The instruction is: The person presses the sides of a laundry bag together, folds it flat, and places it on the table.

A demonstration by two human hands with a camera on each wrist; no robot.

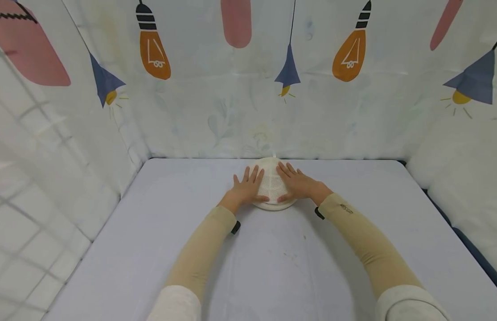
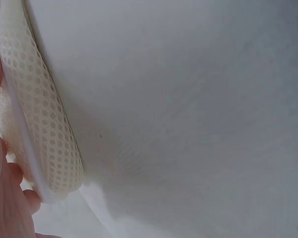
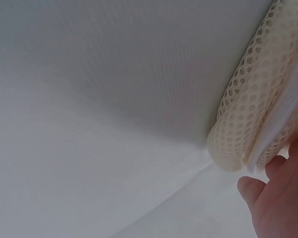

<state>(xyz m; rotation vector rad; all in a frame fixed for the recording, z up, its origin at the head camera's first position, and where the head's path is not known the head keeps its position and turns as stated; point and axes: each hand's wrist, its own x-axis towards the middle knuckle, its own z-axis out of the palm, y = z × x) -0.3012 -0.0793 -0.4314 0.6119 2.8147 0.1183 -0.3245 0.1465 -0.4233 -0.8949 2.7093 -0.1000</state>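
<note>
A round, cream mesh laundry bag [image 1: 272,182] lies at the far middle of the table, close to its back edge. My left hand [image 1: 244,190] rests on the bag's left side with fingers spread and pointing away. On the opposite side, my right hand [image 1: 299,184] touches the bag with straight fingers angled inward. From the left wrist, the bag's thick honeycomb mesh side [image 2: 44,119] shows, with a white band along it and fingertips right at that band. The right wrist view has the same mesh wall [image 3: 243,109] beside the fingers [image 3: 275,166].
The table [image 1: 184,196] has a pale cover with a few small brownish marks [image 1: 290,256] nearer me. A white curtain [image 1: 240,107] printed with lamps and bulbs hangs along the back edge, and white fabric also closes in both sides.
</note>
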